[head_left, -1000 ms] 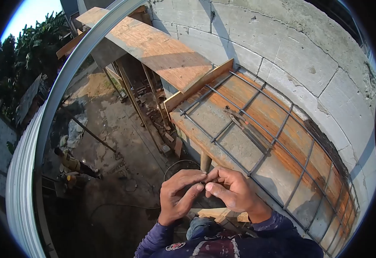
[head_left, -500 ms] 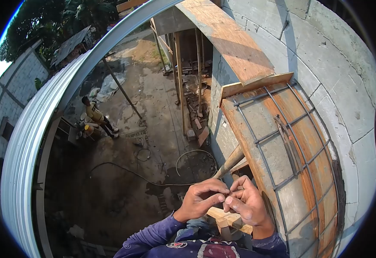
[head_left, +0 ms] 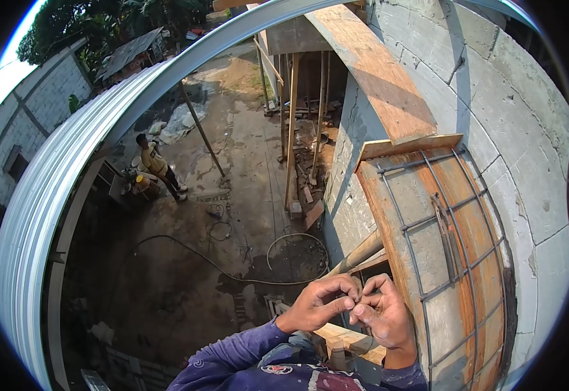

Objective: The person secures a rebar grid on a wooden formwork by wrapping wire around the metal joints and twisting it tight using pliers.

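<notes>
My left hand [head_left: 318, 305] and my right hand [head_left: 387, 318] meet in front of my chest, fingertips pinched together. Whatever small thing lies between the fingertips is too small to make out. Just right of my right hand is a grid of steel rebar [head_left: 470, 267] over a wooden formwork panel [head_left: 395, 215]. A pair of rusty long-handled pincers [head_left: 449, 244] rests on that grid, apart from both hands. Beneath my hands, pieces of light timber [head_left: 349, 339] show.
A grey block wall [head_left: 486, 124] rises on the right, with a plywood board [head_left: 382, 72] along it. Corrugated metal sheet [head_left: 43, 221] curves past the left. Far below, a person [head_left: 157, 166] stands on the ground near a hose [head_left: 209, 262]. A bamboo pole [head_left: 359, 254] slants under the formwork.
The camera view has shifted, so the surroundings appear further right and slightly lower. My hands stay pinched together, with little change in their pose.
</notes>
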`<action>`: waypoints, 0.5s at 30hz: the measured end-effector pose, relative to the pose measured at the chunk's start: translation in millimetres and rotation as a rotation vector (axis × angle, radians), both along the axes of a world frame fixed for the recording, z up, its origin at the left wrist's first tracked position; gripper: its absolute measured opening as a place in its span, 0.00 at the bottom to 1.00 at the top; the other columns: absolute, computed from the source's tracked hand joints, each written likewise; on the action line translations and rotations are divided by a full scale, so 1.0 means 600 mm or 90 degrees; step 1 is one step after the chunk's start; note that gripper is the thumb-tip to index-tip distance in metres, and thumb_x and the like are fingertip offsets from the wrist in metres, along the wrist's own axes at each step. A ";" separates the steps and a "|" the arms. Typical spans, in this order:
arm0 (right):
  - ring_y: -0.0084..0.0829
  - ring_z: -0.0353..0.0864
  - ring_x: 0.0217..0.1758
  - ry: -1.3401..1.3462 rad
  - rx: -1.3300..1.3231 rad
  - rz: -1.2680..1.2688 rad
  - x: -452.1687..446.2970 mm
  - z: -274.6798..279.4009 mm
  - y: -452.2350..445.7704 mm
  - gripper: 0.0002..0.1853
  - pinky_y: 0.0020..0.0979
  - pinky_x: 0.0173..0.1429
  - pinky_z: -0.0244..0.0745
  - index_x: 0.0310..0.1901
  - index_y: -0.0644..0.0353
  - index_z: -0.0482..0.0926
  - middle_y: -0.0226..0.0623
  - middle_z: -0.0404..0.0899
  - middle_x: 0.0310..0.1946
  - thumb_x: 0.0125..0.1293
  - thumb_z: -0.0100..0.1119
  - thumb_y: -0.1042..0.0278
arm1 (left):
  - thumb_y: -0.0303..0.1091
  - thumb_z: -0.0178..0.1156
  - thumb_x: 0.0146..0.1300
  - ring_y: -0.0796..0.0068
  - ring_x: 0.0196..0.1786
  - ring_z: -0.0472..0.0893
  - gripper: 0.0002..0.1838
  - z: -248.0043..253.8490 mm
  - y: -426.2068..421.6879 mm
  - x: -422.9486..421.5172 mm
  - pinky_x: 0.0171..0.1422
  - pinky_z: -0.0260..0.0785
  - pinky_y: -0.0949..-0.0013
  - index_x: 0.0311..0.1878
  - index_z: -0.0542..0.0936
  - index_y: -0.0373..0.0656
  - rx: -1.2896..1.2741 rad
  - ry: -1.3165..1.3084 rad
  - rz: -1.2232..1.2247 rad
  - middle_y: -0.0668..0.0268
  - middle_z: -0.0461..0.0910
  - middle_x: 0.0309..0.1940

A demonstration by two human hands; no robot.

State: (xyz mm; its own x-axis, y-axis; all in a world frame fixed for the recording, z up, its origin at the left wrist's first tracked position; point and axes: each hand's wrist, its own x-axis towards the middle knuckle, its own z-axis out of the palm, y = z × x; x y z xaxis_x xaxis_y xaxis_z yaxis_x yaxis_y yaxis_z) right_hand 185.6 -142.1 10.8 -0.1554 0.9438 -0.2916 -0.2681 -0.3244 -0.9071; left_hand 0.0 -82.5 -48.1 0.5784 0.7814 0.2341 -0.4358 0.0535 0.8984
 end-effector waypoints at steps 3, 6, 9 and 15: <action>0.18 0.77 0.32 0.004 -0.009 0.008 0.003 0.000 0.000 0.18 0.21 0.36 0.67 0.54 0.61 0.65 0.43 0.85 0.30 0.72 0.67 0.71 | 0.30 0.66 0.73 0.69 0.50 0.80 0.08 0.007 -0.003 0.003 0.57 0.73 0.63 0.46 0.83 0.35 0.013 -0.013 0.018 0.60 0.82 0.44; 0.19 0.79 0.34 0.001 -0.017 0.013 0.003 0.003 -0.002 0.18 0.21 0.36 0.68 0.54 0.60 0.65 0.44 0.85 0.31 0.73 0.66 0.71 | 0.30 0.67 0.72 0.67 0.49 0.80 0.07 0.004 0.003 0.000 0.57 0.73 0.63 0.46 0.83 0.35 0.050 -0.013 0.023 0.60 0.82 0.43; 0.18 0.79 0.33 -0.005 0.016 0.020 0.003 0.002 0.000 0.17 0.21 0.36 0.68 0.52 0.62 0.68 0.41 0.84 0.31 0.73 0.67 0.69 | 0.30 0.67 0.72 0.66 0.48 0.81 0.07 0.008 0.003 0.001 0.56 0.73 0.62 0.45 0.84 0.34 0.072 -0.034 0.052 0.59 0.83 0.41; 0.15 0.76 0.30 -0.090 0.120 0.024 0.001 -0.017 -0.003 0.11 0.21 0.34 0.69 0.42 0.66 0.79 0.29 0.80 0.28 0.74 0.68 0.66 | 0.32 0.67 0.72 0.65 0.46 0.81 0.09 0.016 0.008 -0.009 0.54 0.73 0.61 0.42 0.81 0.35 0.150 0.018 0.098 0.59 0.81 0.39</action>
